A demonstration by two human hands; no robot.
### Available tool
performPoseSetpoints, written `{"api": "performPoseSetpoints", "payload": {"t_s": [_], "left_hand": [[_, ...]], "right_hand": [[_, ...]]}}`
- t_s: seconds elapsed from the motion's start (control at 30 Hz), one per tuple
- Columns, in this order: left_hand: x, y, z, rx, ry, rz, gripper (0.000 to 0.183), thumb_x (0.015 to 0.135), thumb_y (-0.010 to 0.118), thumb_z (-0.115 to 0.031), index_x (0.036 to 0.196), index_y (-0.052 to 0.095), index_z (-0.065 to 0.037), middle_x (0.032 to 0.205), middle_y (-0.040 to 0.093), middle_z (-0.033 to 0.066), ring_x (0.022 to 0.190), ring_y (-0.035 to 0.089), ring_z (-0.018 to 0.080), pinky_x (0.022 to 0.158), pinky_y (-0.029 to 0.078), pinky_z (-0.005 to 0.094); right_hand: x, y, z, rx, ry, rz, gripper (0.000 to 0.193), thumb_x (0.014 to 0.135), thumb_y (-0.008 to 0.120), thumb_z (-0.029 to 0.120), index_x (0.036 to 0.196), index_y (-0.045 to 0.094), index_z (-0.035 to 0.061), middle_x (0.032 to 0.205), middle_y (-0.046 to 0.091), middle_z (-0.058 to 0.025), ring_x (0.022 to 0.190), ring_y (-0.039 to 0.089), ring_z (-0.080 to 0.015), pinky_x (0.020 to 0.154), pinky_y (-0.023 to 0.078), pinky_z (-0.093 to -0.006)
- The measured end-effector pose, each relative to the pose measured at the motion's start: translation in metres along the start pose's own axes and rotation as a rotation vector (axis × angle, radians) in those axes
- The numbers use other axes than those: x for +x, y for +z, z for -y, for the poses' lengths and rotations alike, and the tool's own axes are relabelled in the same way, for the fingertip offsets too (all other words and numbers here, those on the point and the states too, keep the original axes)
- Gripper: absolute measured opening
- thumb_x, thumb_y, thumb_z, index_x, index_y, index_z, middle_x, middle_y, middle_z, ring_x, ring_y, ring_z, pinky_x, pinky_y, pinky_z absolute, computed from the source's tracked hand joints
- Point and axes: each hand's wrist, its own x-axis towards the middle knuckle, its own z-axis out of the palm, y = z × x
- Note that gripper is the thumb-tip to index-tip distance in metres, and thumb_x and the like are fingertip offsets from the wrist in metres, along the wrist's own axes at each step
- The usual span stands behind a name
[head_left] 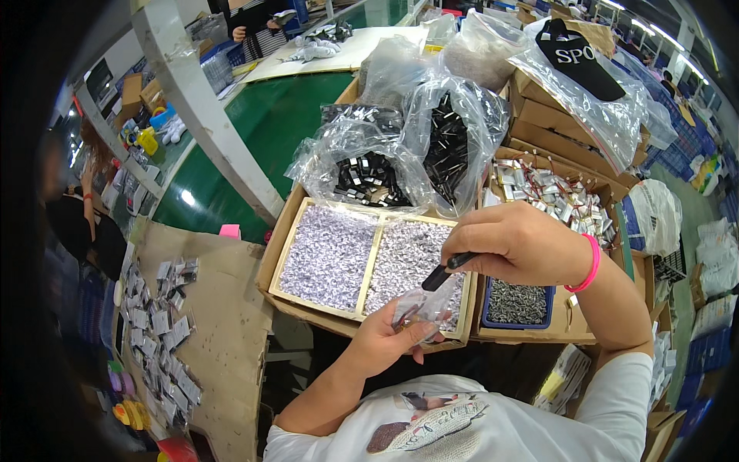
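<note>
Over the front of a divided wooden tray [374, 269], my left hand [382, 339] pinches a small clear plastic bag [423, 306]. Something thin and red shows through the bag's side. My right hand [527, 242], closed, grips a slim black piece [437, 278] by its upper end. Its lower end is at the mouth of the bag; I cannot tell how far inside it reaches. Heaps of tiny whitish parts fill both halves of the tray below. Close by my right hand is a blue bin [486, 312] of small metal screws.
Open plastic bags of black parts [446, 146] lie behind the tray. At right, a carton holds silvery battery packs with red wires [550, 192]. Filled small bags [158, 327] are spread on a cardboard-covered table at left. A metal post [208, 115] rises by the green belt [265, 115].
</note>
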Motion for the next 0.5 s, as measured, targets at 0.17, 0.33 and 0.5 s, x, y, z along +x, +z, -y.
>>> {"api": "performPoseSetpoints", "payload": {"t_s": [0.17,0.33,0.5], "left_hand": [[0.005,0.003,0.000,0.076,-0.034,0.064,0.034,0.092,0.056,-0.008,0.122,0.045,0.001,0.109,0.061,0.0100,0.090,0.063,0.0160,0.054,0.052,0.0233],[0.009,0.002,-0.002,0.074,-0.066,0.073,0.038,0.091,0.056,-0.008,0.126,0.044,0.002,0.115,0.060,0.0143,0.092,0.064,0.0209,0.055,0.054,0.0255],[0.008,-0.005,-0.003,-0.023,-0.104,0.045,0.032,0.091,0.057,-0.009,0.120,0.048,0.000,0.113,0.060,0.0083,0.091,0.063,0.0166,0.056,0.053,0.0237]], "right_hand": [[-0.003,0.005,-0.001,0.026,-0.038,0.067,0.019,0.080,0.067,0.015,0.093,0.060,0.0044,0.082,0.062,-0.0109,0.076,0.062,-0.0311,0.064,0.049,-0.0398],[0.003,0.013,-0.001,0.059,-0.045,0.046,0.019,0.079,0.068,0.016,0.090,0.060,0.0036,0.080,0.062,-0.0117,0.074,0.062,-0.0307,0.064,0.049,-0.0396],[0.015,0.034,-0.001,0.099,-0.025,0.135,0.023,0.079,0.067,0.017,0.096,0.061,0.0022,0.080,0.063,-0.0128,0.076,0.062,-0.0297,0.067,0.050,-0.0386]]}}
